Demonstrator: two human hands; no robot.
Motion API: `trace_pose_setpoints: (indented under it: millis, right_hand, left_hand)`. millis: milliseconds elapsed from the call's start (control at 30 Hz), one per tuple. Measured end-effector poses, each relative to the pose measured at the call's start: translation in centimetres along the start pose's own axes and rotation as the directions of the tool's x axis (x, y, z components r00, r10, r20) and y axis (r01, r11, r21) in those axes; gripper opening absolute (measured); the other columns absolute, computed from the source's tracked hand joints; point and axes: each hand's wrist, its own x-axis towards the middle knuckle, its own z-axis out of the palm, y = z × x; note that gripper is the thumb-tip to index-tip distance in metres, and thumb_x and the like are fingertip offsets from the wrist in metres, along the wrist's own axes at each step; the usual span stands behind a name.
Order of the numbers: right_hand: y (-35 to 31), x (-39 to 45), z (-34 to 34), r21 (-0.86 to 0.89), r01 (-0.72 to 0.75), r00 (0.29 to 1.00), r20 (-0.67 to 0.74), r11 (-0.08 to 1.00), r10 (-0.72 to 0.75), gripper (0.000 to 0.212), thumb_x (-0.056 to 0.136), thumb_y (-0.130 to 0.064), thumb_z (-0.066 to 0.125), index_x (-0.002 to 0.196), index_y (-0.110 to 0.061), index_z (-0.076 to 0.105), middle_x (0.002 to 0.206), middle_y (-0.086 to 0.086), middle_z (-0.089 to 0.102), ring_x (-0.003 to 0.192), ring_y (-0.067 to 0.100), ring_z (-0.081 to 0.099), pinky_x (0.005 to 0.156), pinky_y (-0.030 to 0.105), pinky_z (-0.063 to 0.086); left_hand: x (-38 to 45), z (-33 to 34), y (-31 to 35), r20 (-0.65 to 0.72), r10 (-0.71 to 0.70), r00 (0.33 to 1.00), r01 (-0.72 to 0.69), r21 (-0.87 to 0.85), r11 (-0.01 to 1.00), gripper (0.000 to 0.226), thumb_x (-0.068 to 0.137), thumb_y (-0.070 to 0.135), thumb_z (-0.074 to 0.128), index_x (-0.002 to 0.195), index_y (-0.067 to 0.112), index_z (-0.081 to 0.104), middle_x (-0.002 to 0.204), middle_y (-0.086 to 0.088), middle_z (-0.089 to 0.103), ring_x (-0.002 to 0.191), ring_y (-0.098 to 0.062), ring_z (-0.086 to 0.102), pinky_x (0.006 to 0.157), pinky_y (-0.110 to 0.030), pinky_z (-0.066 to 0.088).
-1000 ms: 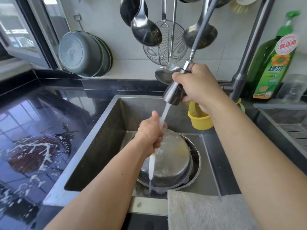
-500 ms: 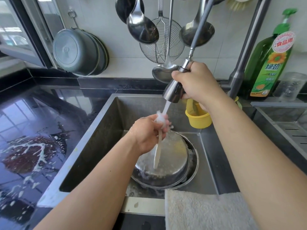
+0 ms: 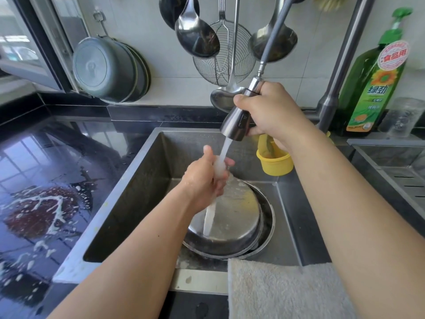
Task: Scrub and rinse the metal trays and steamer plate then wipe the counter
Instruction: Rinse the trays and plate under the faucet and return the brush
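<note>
The left hand (image 3: pixel 207 178) has risen into the stream, seemingly curled on nothing; the right hand (image 3: pixel 271 111) grips the sprayer (image 3: pixel 236 122). Trays (image 3: pixel 232 217) sit in the sink (image 3: pixel 138 192); splashback could wet the worktop (image 3: pixel 46 180).

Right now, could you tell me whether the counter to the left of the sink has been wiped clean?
No, the dark counter left of the sink shows white suds and puddled water.
</note>
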Motion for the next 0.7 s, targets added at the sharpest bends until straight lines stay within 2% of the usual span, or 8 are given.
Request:
trace_pose_setpoints:
  millis: [67,133,300,433,533,600,700]
  right_hand:
    - [-0.04,-0.15,0.12,-0.027,0.004,1.000,-0.021,1.000,-0.005,0.029,0.081,-0.036,0.066,0.103,-0.018,0.067,0.102,0.007,0.072,0.093,0.028,0.072,0.070,0.051,0.064]
    - [-0.07,-0.24,0.02,-0.052,0.002,1.000,-0.030,0.999,-0.003,0.034,0.077,-0.040,0.064,0.102,-0.018,0.066,0.101,0.007,0.072,0.093,0.029,0.071,0.071,0.051,0.063]
    - [-0.02,-0.16,-0.36,-0.059,0.003,1.000,-0.023,0.998,-0.005,0.020,0.087,-0.028,0.066,0.101,-0.014,0.067,0.100,0.008,0.072,0.091,0.027,0.072,0.068,0.049,0.064]
    - [-0.38,-0.24,-0.83,-0.044,-0.009,1.000,0.002,0.999,0.009,0.018,0.090,-0.022,0.066,0.105,-0.012,0.067,0.100,0.010,0.072,0.088,0.026,0.073,0.065,0.047,0.064]
    - [-0.25,-0.41,-0.49,-0.061,-0.003,1.000,-0.020,0.998,0.002,0.018,0.088,-0.027,0.066,0.100,-0.014,0.066,0.100,0.010,0.072,0.090,0.028,0.072,0.068,0.050,0.064]
    - [-0.25,-0.46,-0.34,-0.091,0.009,0.999,-0.048,0.996,-0.013,0.018,0.085,-0.030,0.065,0.096,-0.016,0.066,0.099,0.009,0.072,0.092,0.030,0.071,0.070,0.052,0.063]
    - [-0.36,-0.45,-0.50,-0.077,-0.002,1.000,-0.028,0.997,0.000,0.014,0.089,-0.025,0.066,0.098,-0.015,0.065,0.100,0.010,0.072,0.090,0.028,0.072,0.068,0.049,0.064]
  left_hand:
    - [0.06,0.07,-0.20,0.048,0.002,0.999,0.001,-0.047,0.999,0.061,0.113,0.046,0.025,0.116,0.005,0.071,0.070,-0.004,0.052,0.054,-0.013,0.040,0.055,-0.028,0.031]
    - [0.05,0.06,-0.19,0.064,-0.014,0.998,0.017,-0.045,0.999,0.051,0.113,0.035,0.031,0.124,0.004,0.070,0.076,-0.005,0.059,0.059,-0.014,0.045,0.060,-0.028,0.034]
    - [-0.04,-0.25,-0.02,0.071,-0.026,0.997,0.031,-0.064,0.997,0.039,0.109,0.026,0.042,0.125,0.005,0.071,0.094,-0.010,0.068,0.065,-0.016,0.048,0.065,-0.030,0.037]
    - [0.28,-0.43,-0.01,0.054,-0.034,0.998,0.040,-0.116,0.992,0.037,0.106,0.022,0.047,0.129,0.003,0.067,0.096,-0.012,0.073,0.065,-0.016,0.049,0.064,-0.029,0.038]
    - [0.26,-0.49,-0.02,0.078,-0.042,0.996,0.052,-0.121,0.991,0.034,0.104,0.020,0.050,0.128,0.003,0.067,0.097,-0.013,0.074,0.066,-0.016,0.049,0.065,-0.030,0.038]
    - [0.04,-0.35,0.01,0.085,-0.041,0.995,0.050,-0.095,0.994,0.033,0.104,0.020,0.051,0.127,0.004,0.068,0.097,-0.012,0.073,0.067,-0.015,0.049,0.066,-0.029,0.039]
    - [0.03,-0.25,-0.06,0.075,-0.025,0.997,0.032,-0.098,0.995,0.033,0.103,0.016,0.051,0.128,0.000,0.067,0.096,-0.011,0.068,0.064,-0.015,0.050,0.064,-0.029,0.039]
